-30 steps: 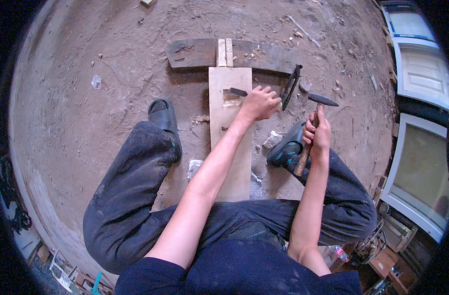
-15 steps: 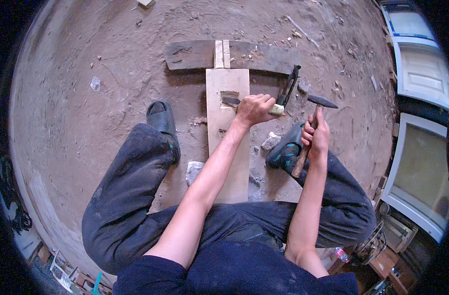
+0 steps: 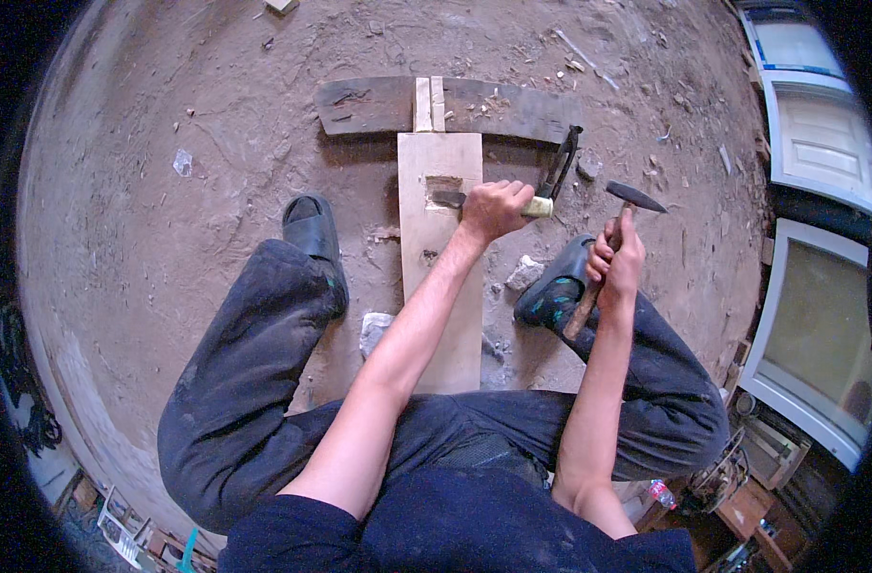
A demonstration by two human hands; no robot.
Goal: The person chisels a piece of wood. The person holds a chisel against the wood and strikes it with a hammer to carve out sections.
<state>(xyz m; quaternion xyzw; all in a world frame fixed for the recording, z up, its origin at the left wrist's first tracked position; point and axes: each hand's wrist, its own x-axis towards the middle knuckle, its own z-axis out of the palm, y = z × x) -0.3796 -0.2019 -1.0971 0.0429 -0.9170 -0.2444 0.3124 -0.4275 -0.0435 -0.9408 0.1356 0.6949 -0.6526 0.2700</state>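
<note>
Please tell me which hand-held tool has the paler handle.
The chisel in the left hand: its handle is pale yellow-green, whereas the hammer in the right hand has a brown one.

Bare Wood, Dark Metal, Matt Finishes

Plank [image 3: 431,229]: pale wood, smooth, matt; recess [image 3: 443,182] near its far edge, rough. Cross-board [image 3: 367,103]: dark, rough wood. Chisel [image 3: 447,199]: dull metal blade. Hammer [image 3: 635,197]: dark metal head, wooden handle. Trousers [image 3: 250,363]: matt cloth.
</note>
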